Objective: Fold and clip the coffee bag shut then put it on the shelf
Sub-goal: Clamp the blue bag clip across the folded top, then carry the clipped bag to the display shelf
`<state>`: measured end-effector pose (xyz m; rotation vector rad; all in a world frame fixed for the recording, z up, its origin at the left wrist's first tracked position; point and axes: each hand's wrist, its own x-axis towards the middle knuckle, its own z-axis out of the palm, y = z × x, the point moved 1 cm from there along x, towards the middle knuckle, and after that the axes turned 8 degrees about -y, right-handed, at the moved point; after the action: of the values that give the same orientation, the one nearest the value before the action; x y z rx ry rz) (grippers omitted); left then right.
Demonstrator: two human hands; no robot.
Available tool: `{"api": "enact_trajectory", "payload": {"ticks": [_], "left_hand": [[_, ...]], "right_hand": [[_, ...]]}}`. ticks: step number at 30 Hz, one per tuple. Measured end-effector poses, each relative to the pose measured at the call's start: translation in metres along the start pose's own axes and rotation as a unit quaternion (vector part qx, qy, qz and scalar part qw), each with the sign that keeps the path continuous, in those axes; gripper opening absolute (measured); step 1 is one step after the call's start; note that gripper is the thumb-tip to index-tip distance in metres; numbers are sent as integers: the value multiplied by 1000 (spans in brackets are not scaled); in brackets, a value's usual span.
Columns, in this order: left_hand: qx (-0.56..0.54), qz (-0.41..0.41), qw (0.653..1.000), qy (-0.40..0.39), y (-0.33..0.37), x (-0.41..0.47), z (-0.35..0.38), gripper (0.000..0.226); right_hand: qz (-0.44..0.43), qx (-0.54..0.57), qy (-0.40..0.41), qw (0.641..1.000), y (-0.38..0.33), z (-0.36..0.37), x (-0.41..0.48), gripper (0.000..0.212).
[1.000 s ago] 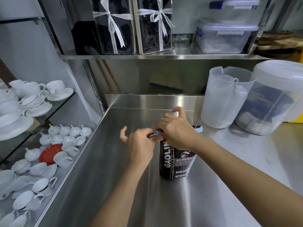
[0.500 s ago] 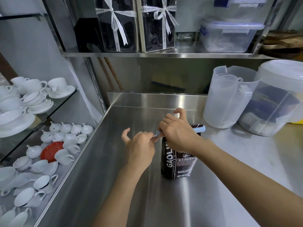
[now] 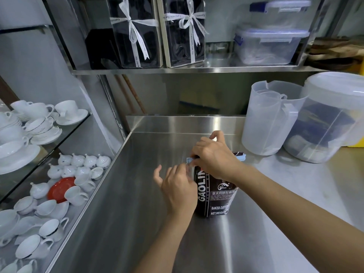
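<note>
A dark coffee bag (image 3: pixel 216 196) with white lettering stands upright on the steel counter (image 3: pixel 137 213). A light blue clip (image 3: pixel 241 157) lies across its folded top, with one end showing at the left and one at the right. My right hand (image 3: pixel 214 156) covers the bag's top and presses on the clip. My left hand (image 3: pixel 178 186) is at the bag's left side, its fingertips pinching the clip's left end. The steel shelf (image 3: pixel 197 70) runs above the counter at the back.
Two ribboned gift boxes (image 3: pixel 137 32) and stacked plastic containers (image 3: pixel 269 44) fill the shelf. Clear plastic jugs (image 3: pixel 271 119) and a lidded tub (image 3: pixel 331 119) stand at the counter's back right. White cups, saucers and a red saucer (image 3: pixel 60 189) sit on glass shelves at left.
My left hand has dropped slightly lower beside the bag while staying on the clip's left end. The right hand and bag remain where they were.
</note>
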<state>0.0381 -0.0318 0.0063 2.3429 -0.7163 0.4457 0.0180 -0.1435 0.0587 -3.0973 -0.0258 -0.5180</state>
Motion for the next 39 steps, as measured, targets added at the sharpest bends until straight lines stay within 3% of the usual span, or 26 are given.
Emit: {"api": "enact_trajectory", "payload": {"ticks": [9,12,14,16,18,21,25,30,39], "left_hand": [[-33,-15,999,-17,-6,5,-1,32],[-62,-27,997,-34,-12,10,-2,29],[-124,-20,991,-51,-14,12,-3,21],[-193,-27,977,-83,-13,12,-5,13],[-228,-46,965,-117,-11,10,-4,19],[-274,-68,946,-161,-11,4,3,35],[-393,-123,881,-231,-15,-10,14,53],[-437,-167,831,-303,-25,-26,33,83],[-475,-175,814,-287,-20,-38,55,64]], "right_hand": [[12,25,-46,999,14,-20,-8,38],[85,129,-23,988,35,-33,-16,48],[140,255,-9,957,51,-36,-26,51],[181,391,-3,902,62,-30,-42,59],[202,493,0,846,67,-18,-60,66],[220,587,-16,779,68,7,-85,86],[233,648,-54,723,56,45,-107,100],[224,673,-86,700,44,77,-114,108],[251,655,-69,710,37,96,-115,97]]}}
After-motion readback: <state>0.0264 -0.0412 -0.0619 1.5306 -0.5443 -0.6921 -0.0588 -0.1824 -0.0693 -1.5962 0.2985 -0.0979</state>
